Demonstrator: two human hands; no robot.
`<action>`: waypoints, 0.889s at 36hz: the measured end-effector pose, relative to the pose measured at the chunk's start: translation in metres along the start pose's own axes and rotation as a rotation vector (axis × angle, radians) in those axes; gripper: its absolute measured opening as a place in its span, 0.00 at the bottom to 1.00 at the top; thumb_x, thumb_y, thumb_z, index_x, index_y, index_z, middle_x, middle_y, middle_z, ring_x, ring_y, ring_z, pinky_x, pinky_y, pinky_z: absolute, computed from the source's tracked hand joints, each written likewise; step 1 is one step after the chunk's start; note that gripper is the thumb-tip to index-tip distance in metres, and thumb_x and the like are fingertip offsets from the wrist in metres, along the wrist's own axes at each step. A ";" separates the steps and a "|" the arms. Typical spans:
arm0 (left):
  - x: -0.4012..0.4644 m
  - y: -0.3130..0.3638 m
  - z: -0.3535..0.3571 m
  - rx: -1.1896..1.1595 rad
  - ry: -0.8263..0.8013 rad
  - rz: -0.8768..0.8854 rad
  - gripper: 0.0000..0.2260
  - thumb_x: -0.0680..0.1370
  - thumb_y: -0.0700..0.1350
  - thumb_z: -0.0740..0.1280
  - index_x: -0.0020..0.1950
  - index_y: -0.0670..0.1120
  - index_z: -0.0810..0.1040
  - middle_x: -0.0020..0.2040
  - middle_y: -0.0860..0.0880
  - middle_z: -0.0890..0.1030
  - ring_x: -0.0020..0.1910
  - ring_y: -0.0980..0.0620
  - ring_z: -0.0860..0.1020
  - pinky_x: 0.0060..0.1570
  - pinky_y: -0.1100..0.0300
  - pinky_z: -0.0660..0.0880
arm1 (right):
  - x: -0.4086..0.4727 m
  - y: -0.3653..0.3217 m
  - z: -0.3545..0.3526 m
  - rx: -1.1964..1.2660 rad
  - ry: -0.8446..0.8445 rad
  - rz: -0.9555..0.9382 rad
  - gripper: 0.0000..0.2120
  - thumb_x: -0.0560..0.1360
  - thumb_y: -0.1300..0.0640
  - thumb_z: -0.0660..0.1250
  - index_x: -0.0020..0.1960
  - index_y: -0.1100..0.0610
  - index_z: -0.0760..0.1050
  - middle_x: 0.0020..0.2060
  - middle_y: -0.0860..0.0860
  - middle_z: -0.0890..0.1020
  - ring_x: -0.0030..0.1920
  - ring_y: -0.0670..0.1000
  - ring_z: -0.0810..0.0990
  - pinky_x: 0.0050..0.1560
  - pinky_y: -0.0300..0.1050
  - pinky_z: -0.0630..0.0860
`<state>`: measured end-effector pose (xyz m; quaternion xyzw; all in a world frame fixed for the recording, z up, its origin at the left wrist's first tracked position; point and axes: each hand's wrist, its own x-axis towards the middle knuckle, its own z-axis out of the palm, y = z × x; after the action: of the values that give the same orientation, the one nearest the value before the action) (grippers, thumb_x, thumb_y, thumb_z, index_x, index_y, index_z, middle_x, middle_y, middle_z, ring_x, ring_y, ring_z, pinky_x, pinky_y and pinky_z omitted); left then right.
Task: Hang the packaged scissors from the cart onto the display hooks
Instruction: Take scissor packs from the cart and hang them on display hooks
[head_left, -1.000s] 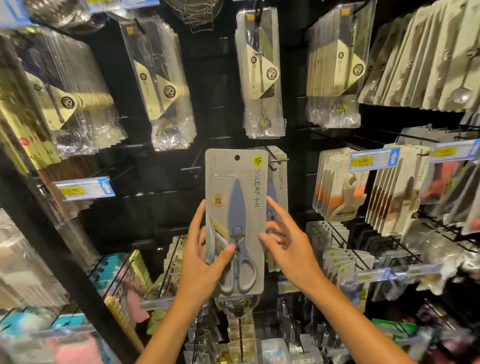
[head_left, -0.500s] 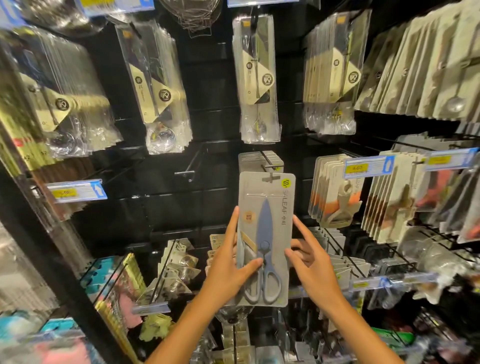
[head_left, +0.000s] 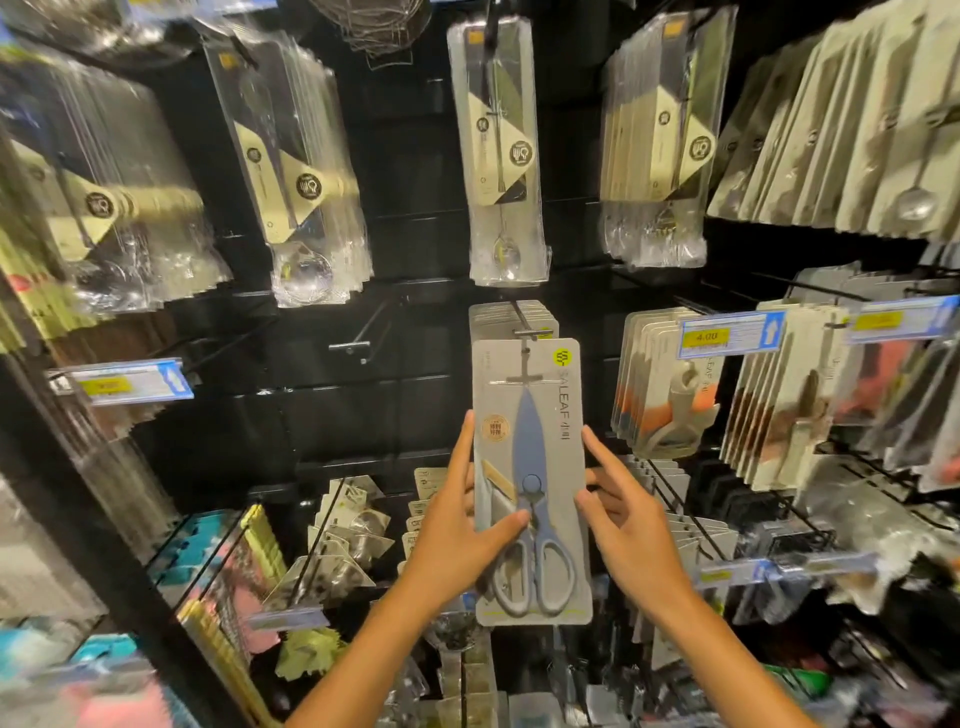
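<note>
A grey card pack of blue-grey scissors (head_left: 530, 431) is held upright in front of the black display wall. My left hand (head_left: 457, 540) grips its left edge, thumb across the front by the scissor pivot. My right hand (head_left: 628, 535) touches the right edge with spread fingers, some behind the card. The pack's top sits just below the tip of a display hook (head_left: 527, 332) that carries several matching scissor packs (head_left: 511, 317). The hang hole looks close to the hook tip; whether it is threaded is unclear. The cart is out of view.
An empty hook (head_left: 358, 345) juts out left of the scissor hook. Bagged cutlery packs (head_left: 501, 156) hang above, peeler packs (head_left: 670, 384) and price tags (head_left: 727, 335) to the right. Lower hooks hold small carded items (head_left: 353, 540) below my hands.
Both hands carried the scissor pack from the left and lower down, rightward and up, until it stands right under the hook with the matching packs.
</note>
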<state>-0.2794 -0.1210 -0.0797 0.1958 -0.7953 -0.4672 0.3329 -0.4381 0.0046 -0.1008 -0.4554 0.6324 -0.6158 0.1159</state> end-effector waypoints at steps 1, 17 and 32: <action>0.001 -0.001 0.001 0.005 -0.010 -0.008 0.50 0.74 0.45 0.77 0.78 0.71 0.43 0.75 0.63 0.69 0.67 0.61 0.75 0.63 0.59 0.77 | 0.000 0.002 0.000 -0.004 0.000 -0.004 0.30 0.82 0.64 0.63 0.78 0.43 0.61 0.54 0.43 0.84 0.54 0.40 0.83 0.51 0.30 0.78; 0.048 -0.016 0.004 0.113 -0.077 -0.143 0.45 0.80 0.48 0.69 0.79 0.66 0.36 0.75 0.56 0.71 0.67 0.64 0.75 0.62 0.69 0.74 | 0.049 0.030 0.005 -0.101 -0.274 0.007 0.38 0.83 0.47 0.61 0.75 0.27 0.36 0.79 0.41 0.61 0.76 0.50 0.67 0.74 0.61 0.68; 0.060 -0.036 0.003 0.409 0.056 -0.223 0.37 0.79 0.48 0.70 0.82 0.57 0.52 0.78 0.50 0.63 0.77 0.52 0.63 0.73 0.56 0.64 | 0.069 0.059 0.008 -0.241 -0.199 0.070 0.40 0.79 0.50 0.69 0.82 0.48 0.49 0.79 0.47 0.56 0.78 0.46 0.57 0.70 0.39 0.57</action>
<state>-0.3231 -0.1739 -0.0909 0.3587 -0.8373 -0.3248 0.2545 -0.4960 -0.0605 -0.1263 -0.5025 0.7026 -0.4827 0.1441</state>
